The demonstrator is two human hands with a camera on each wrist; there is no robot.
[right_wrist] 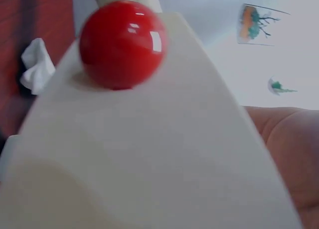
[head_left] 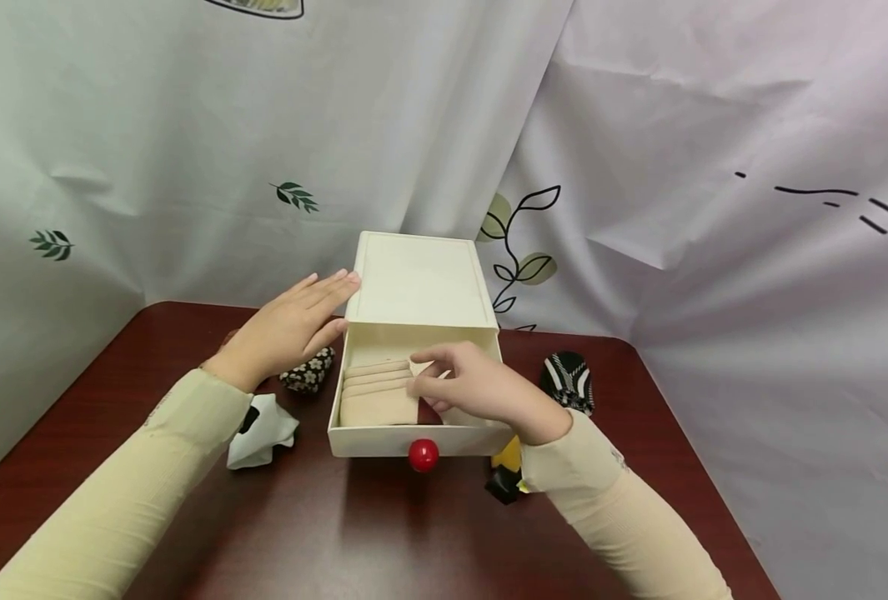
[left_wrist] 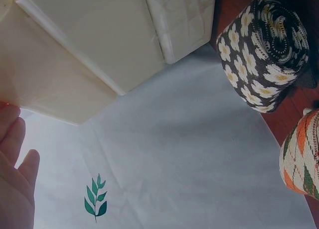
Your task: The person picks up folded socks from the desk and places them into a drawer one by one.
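A cream drawer box (head_left: pixel 424 279) stands on the table with its drawer (head_left: pixel 383 442) pulled out, a round red knob (head_left: pixel 423 455) on the front. Inside the drawer, on the left, sit beige fabric folds (head_left: pixel 376 392) in rows, with a dark red patch (head_left: pixel 428 412) at their near right corner. My right hand (head_left: pixel 474 383) reaches into the drawer, fingers loosely bent, thumb and index tips apart at the folds' right edge. Its lower fingers are partly hidden. My left hand (head_left: pixel 286 329) lies with straight fingers against the box's left side.
Left of the box are a rolled black floral cloth item (left_wrist: pixel 264 52), an orange-and-green patterned one (left_wrist: pixel 301 154) and a white cloth piece (head_left: pixel 263 433). On the right lie a black striped piece (head_left: pixel 567 382) and a yellow-and-black one (head_left: pixel 505 475). A printed curtain (head_left: pixel 226 125) hangs behind.
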